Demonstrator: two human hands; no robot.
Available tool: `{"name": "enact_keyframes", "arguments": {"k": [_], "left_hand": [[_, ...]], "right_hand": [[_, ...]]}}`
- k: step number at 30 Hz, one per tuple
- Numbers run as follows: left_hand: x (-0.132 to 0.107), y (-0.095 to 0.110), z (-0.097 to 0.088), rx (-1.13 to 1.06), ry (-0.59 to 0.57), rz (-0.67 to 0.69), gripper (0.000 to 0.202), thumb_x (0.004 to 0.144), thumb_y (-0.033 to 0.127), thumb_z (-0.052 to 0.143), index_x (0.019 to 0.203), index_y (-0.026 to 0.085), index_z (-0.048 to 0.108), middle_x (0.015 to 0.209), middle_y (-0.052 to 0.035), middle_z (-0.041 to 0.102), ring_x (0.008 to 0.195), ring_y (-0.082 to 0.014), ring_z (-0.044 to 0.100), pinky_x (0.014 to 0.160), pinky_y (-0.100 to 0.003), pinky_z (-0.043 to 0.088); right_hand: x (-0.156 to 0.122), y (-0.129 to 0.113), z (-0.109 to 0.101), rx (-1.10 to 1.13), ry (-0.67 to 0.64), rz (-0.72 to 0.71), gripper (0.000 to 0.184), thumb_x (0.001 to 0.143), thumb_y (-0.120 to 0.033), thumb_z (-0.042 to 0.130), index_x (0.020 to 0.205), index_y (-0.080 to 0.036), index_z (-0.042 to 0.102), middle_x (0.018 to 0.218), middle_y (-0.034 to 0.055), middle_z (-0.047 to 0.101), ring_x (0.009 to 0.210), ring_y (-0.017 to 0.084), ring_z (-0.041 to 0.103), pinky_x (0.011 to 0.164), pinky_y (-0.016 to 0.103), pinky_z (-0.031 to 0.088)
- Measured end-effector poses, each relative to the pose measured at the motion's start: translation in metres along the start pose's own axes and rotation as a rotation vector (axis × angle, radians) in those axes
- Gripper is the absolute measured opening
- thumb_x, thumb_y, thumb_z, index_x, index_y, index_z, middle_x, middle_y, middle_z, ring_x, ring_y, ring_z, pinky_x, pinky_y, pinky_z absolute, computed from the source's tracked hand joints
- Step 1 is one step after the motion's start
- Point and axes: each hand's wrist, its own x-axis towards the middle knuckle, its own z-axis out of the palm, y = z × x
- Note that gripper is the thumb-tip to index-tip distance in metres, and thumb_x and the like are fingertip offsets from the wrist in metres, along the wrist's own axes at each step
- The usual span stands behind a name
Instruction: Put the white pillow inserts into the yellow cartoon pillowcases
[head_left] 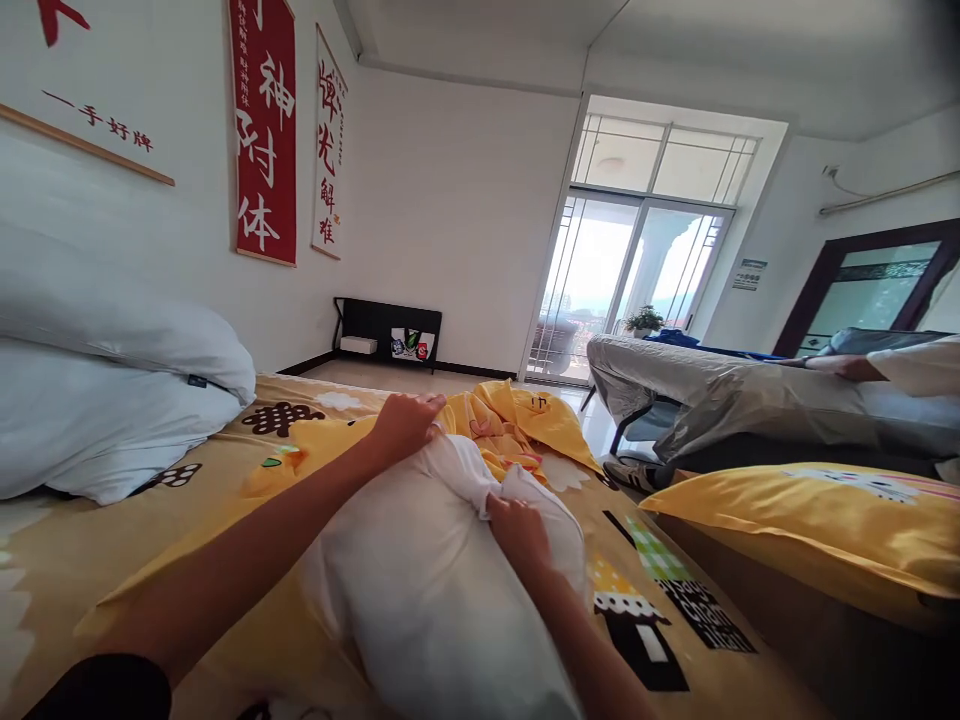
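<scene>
A white pillow (427, 570) lies in front of me on the patterned bed sheet (637, 560), its far end bunched up. My left hand (409, 425) is closed on the far left corner of the pillow, right where it meets a crumpled yellow pillowcase (551, 415). With closed fingers, my right hand (521, 530) grips a fold of the pillow near its right corner. The pillowcase spreads just beyond both hands, and part of it seems to run under my left forearm. My left fingertips are partly hidden by the hand itself.
Two white pillows (112, 400) are stacked at the left by the wall. A yellow cushion (825, 520) sits at the right edge. Beyond it, another person's hand (844, 368) rests by plastic-covered furniture (637, 370). A low black rack (386, 325) stands at the back wall.
</scene>
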Motion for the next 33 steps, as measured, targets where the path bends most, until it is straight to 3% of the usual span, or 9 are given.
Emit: {"name": "enact_keyframes", "arguments": {"k": [6, 13, 15, 18, 21, 24, 26, 29, 33], "left_hand": [[-0.048, -0.026, -0.004, -0.015, -0.049, -0.068, 0.016, 0.081, 0.021, 0.046, 0.077, 0.018, 0.061, 0.075, -0.0061, 0.068, 0.072, -0.0208, 0.063, 0.060, -0.029, 0.038], [-0.098, 0.037, -0.001, -0.088, 0.183, 0.452, 0.018, 0.083, 0.022, 0.044, 0.069, 0.019, 0.055, 0.060, -0.0050, 0.059, 0.057, -0.0185, 0.055, 0.055, -0.033, 0.037], [-0.109, 0.046, -0.009, -0.087, 0.248, 0.604, 0.020, 0.085, 0.019, 0.043, 0.068, 0.020, 0.054, 0.059, -0.0036, 0.057, 0.054, -0.0175, 0.052, 0.053, -0.034, 0.035], [-0.113, 0.028, -0.028, -0.165, 0.068, 0.783, 0.020, 0.089, 0.028, 0.050, 0.071, 0.021, 0.055, 0.065, -0.0015, 0.060, 0.060, -0.0161, 0.054, 0.058, -0.032, 0.039], [-0.104, -0.037, -0.042, -0.350, 0.018, 0.504, 0.024, 0.089, 0.042, 0.053, 0.078, 0.021, 0.057, 0.081, -0.0022, 0.065, 0.080, -0.0169, 0.059, 0.075, -0.029, 0.045], [-0.097, -0.125, -0.038, -0.513, 0.358, -0.331, 0.030, 0.086, 0.049, 0.053, 0.087, 0.019, 0.057, 0.095, -0.0047, 0.064, 0.100, -0.0208, 0.056, 0.094, -0.032, 0.042], [-0.099, -0.173, -0.028, -0.653, 0.389, -0.673, 0.044, 0.085, 0.058, 0.050, 0.094, 0.015, 0.055, 0.099, -0.0067, 0.064, 0.102, -0.0225, 0.056, 0.093, -0.035, 0.044], [-0.105, -0.202, -0.014, -0.851, 0.219, -0.704, 0.064, 0.085, 0.072, 0.035, 0.096, 0.013, 0.056, 0.087, -0.0065, 0.067, 0.087, -0.0211, 0.062, 0.079, -0.034, 0.051], [-0.081, -0.182, -0.019, -1.394, 0.159, -0.643, 0.070, 0.071, 0.079, 0.054, 0.097, 0.013, 0.061, 0.077, -0.0044, 0.070, 0.078, -0.0223, 0.066, 0.071, -0.033, 0.055]], "right_hand": [[0.000, 0.065, -0.023, 0.236, -0.058, 0.164, 0.041, 0.085, -0.039, 0.055, 0.123, -0.026, 0.062, 0.110, 0.0100, 0.068, 0.104, 0.028, 0.063, 0.085, 0.037, 0.046], [0.003, 0.001, -0.048, 0.561, 0.247, -0.158, 0.096, 0.071, -0.042, 0.070, 0.151, -0.026, 0.021, 0.150, 0.0133, 0.035, 0.139, 0.032, 0.031, 0.108, 0.053, 0.028], [0.010, -0.019, -0.035, 0.701, 0.147, -0.245, 0.085, 0.073, -0.037, 0.067, 0.148, -0.024, 0.028, 0.139, 0.0140, 0.049, 0.125, 0.030, 0.048, 0.100, 0.044, 0.039], [0.014, -0.035, -0.014, 0.903, 0.025, -0.343, 0.050, 0.080, -0.029, 0.057, 0.130, -0.022, 0.051, 0.114, 0.0079, 0.066, 0.090, 0.020, 0.063, 0.077, 0.029, 0.048], [0.011, -0.035, -0.012, 0.939, 0.124, -0.346, 0.024, 0.081, -0.026, 0.053, 0.103, -0.021, 0.063, 0.099, 0.0046, 0.068, 0.081, 0.017, 0.060, 0.070, 0.025, 0.046], [0.007, -0.027, -0.032, 0.784, 0.320, -0.383, 0.016, 0.084, -0.029, 0.052, 0.079, -0.020, 0.063, 0.078, 0.0031, 0.063, 0.071, 0.016, 0.055, 0.063, 0.025, 0.042], [0.007, -0.023, -0.052, 0.648, 0.499, -0.445, 0.024, 0.088, -0.032, 0.049, 0.072, -0.020, 0.063, 0.068, 0.0022, 0.057, 0.064, 0.014, 0.050, 0.059, 0.025, 0.038], [0.015, -0.021, -0.082, 0.442, 0.771, -0.534, 0.027, 0.095, -0.029, 0.045, 0.088, -0.020, 0.069, 0.064, 0.0013, 0.051, 0.064, 0.014, 0.048, 0.059, 0.026, 0.037], [0.039, -0.017, -0.115, 0.039, 0.981, -0.688, 0.030, 0.098, -0.023, 0.041, 0.116, -0.022, 0.066, 0.063, 0.0003, 0.048, 0.065, 0.015, 0.049, 0.061, 0.027, 0.037]]}}
